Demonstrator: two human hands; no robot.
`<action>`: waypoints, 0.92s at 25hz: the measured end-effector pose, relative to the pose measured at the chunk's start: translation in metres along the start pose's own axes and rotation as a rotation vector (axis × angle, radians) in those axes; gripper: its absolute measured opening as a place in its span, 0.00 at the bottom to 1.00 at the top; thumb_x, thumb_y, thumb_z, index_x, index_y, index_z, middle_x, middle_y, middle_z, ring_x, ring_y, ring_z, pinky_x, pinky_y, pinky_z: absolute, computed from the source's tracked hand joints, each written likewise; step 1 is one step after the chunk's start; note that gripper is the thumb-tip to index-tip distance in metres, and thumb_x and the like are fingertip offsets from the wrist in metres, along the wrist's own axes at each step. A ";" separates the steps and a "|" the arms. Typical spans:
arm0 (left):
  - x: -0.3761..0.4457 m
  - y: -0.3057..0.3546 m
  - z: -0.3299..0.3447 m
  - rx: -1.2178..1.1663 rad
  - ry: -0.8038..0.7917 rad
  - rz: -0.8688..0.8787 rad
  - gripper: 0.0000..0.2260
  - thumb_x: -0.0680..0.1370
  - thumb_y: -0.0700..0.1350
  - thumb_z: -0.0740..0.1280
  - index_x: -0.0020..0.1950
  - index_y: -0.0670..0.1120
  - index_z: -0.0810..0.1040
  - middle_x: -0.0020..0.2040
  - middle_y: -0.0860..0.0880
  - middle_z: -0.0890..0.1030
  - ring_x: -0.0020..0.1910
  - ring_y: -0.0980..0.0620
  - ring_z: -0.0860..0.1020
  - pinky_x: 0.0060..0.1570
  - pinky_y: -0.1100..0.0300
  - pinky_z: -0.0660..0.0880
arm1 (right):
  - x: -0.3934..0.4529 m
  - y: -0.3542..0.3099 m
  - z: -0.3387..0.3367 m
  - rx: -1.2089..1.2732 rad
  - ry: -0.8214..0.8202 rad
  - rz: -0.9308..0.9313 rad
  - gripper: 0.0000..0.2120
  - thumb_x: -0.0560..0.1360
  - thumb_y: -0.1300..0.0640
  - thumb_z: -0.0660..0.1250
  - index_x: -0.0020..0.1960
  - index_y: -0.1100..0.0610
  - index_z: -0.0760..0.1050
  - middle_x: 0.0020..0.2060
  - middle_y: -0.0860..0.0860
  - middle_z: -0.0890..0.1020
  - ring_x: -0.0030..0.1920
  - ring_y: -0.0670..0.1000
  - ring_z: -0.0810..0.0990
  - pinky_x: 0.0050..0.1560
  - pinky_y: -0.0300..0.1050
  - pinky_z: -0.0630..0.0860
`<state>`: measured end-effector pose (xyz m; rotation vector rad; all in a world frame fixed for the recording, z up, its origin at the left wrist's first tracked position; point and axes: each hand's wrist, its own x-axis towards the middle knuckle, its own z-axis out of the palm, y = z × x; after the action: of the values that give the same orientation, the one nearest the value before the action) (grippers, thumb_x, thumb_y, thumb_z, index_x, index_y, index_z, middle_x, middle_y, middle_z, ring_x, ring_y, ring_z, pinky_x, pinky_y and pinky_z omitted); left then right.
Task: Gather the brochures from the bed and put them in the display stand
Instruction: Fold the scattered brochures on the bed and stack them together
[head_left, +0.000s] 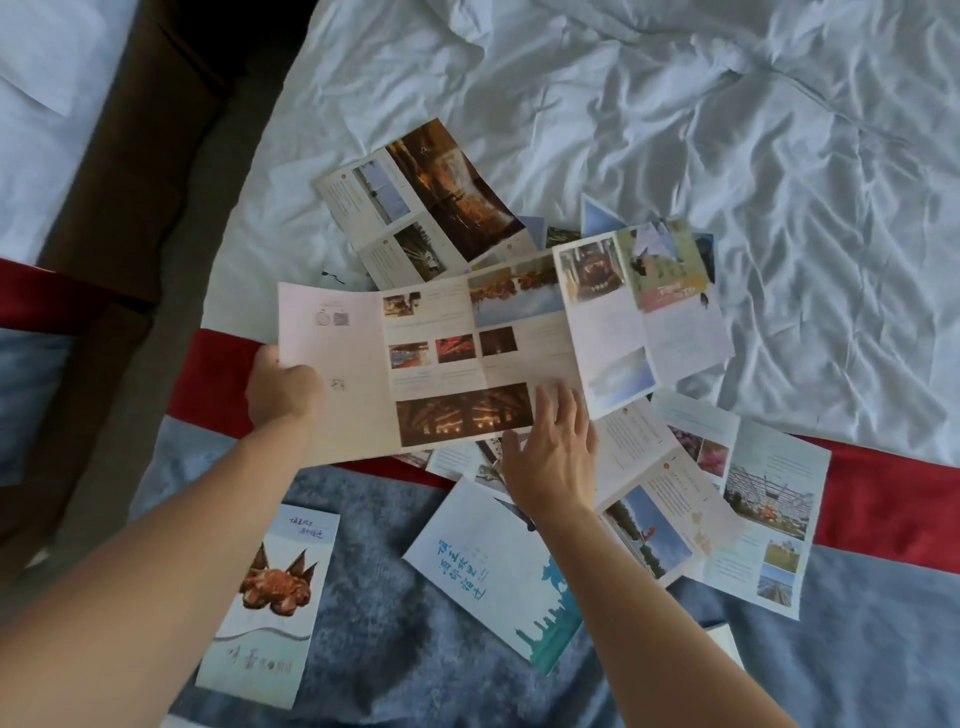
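1. The left hand (283, 389) pinches the left edge of a wide unfolded paper brochure with photo panels (431, 364), lifted over the bed's red band (883, 499).
2. The right hand (553, 449) lies with fingers spread and straight on that brochure's lower right corner.
3. More loose brochures (727, 499) lie scattered on the white rumpled sheet (727, 104) and blue fleece blanket (374, 597), near the bed's left edge.
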<state>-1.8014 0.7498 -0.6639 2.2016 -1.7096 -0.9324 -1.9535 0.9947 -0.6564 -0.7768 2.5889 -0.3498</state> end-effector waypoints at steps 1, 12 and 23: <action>0.007 -0.003 -0.007 0.016 0.013 0.005 0.18 0.72 0.37 0.55 0.58 0.47 0.76 0.58 0.43 0.81 0.55 0.39 0.78 0.48 0.53 0.71 | 0.002 0.000 -0.002 -0.015 0.018 0.005 0.35 0.78 0.46 0.64 0.79 0.52 0.52 0.80 0.54 0.54 0.81 0.57 0.48 0.80 0.60 0.48; 0.025 -0.017 -0.016 -0.146 -0.124 -0.038 0.18 0.71 0.35 0.53 0.51 0.50 0.77 0.47 0.49 0.80 0.44 0.45 0.78 0.40 0.56 0.74 | 0.040 -0.013 0.010 0.108 0.043 0.200 0.41 0.75 0.45 0.68 0.79 0.55 0.50 0.74 0.56 0.66 0.72 0.59 0.66 0.74 0.62 0.63; 0.075 -0.056 -0.043 -0.354 -0.323 -0.139 0.14 0.72 0.36 0.59 0.40 0.52 0.80 0.39 0.50 0.82 0.36 0.51 0.77 0.32 0.60 0.69 | 0.080 -0.033 0.028 -0.025 0.018 0.217 0.39 0.74 0.43 0.71 0.76 0.55 0.57 0.65 0.59 0.73 0.65 0.62 0.72 0.67 0.62 0.67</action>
<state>-1.7219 0.6882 -0.6856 2.0340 -1.3786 -1.5639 -1.9864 0.9195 -0.6946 -0.4957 2.6663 -0.2593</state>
